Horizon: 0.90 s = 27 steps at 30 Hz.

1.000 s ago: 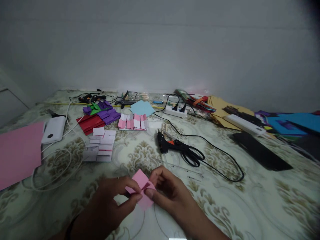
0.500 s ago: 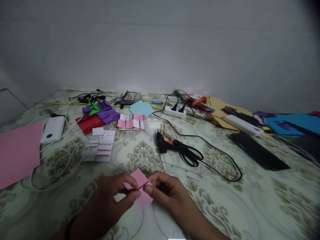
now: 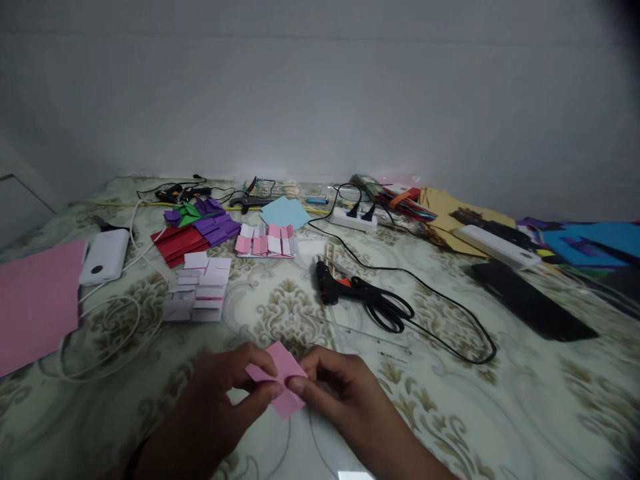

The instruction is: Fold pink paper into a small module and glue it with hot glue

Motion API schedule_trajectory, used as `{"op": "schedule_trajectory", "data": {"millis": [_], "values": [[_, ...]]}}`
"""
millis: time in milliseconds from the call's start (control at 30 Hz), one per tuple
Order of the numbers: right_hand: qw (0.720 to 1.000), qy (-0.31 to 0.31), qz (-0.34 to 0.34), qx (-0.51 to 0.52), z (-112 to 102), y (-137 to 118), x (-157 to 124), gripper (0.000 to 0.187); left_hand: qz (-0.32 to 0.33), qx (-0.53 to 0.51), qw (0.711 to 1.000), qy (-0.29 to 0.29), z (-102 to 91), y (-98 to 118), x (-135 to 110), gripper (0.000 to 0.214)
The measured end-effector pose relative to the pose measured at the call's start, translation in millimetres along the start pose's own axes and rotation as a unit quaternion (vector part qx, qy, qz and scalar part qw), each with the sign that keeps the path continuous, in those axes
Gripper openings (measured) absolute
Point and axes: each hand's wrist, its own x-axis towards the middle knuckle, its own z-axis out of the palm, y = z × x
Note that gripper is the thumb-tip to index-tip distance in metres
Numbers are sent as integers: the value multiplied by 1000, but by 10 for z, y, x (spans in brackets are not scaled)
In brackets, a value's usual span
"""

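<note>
Pinching it from both sides, two bare hands hold a small pink paper piece, squarish and creased (image 3: pixel 285 363), at the lower centre of the frame. We see the left hand (image 3: pixel 223 390) with its thumb and forefinger closed on the paper's left edge; the right hand (image 3: pixel 345 392) grips the opposite side, its thumb pressed flat on top. Each grip is narrowed to the paper's thickness. Whether the paper touches the pale, leaf-patterned surface (image 3: pixel 515 420) beneath, we cannot tell.

We judge this piece to be partway folded: creases meet near its middle, between the thumbs, and some shaping seems left to do.

Left of centre, we find what look like finished folds: a cluster of white folded papers with pink edges (image 3: pixel 210 283) and, just beyond, a row of pink-and-white folded papers (image 3: pixel 266 241). Further toward the upper left lie red folded papers (image 3: pixel 174 249), purple folded papers (image 3: pixel 217 229) and a green folded paper (image 3: pixel 187 215).

We notice sheets left flat too: a large pink sheet (image 3: pixel 37 307) at the left edge and light blue squares (image 3: pixel 286 213) above centre. A black glue gun (image 3: pixel 328 288) lies right of centre, apart from both hands.
</note>
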Motion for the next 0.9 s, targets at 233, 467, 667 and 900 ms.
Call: {"op": "schedule_trajectory", "data": {"millis": [233, 467, 667, 900], "values": [[996, 1, -45, -73, -23, -34, -32, 29, -111, -81, 990, -40, -27, -34, -3, 57], [994, 32, -52, -90, -18, -21, -32, 33, -78, 39, 996, -22, -34, -12, -26, 11], [988, 27, -79, -128, -54, -53, -39, 42, -111, 7, 992, -59, -19, -13, -13, 20], [991, 31, -58, -116, -59, -43, -8, 52, -140, -80, 982, -102, -34, -13, 19, 28]]}}
